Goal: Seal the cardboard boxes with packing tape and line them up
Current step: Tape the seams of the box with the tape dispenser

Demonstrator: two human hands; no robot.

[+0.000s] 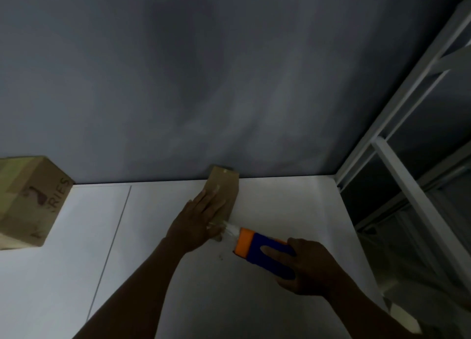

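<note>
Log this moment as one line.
left grip: flat on small brown cardboard box | right grip: holds blue-and-orange tape dispenser at box's near end | larger printed cardboard box: far left, apart

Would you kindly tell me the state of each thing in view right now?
left hand: open, pressing flat on the small cardboard box.
small cardboard box: closed, lying on the table.
right hand: grips the tape dispenser.
tape dispenser: held, nose at the small box's near end.
large cardboard box: closed, standing apart at the left.
</note>
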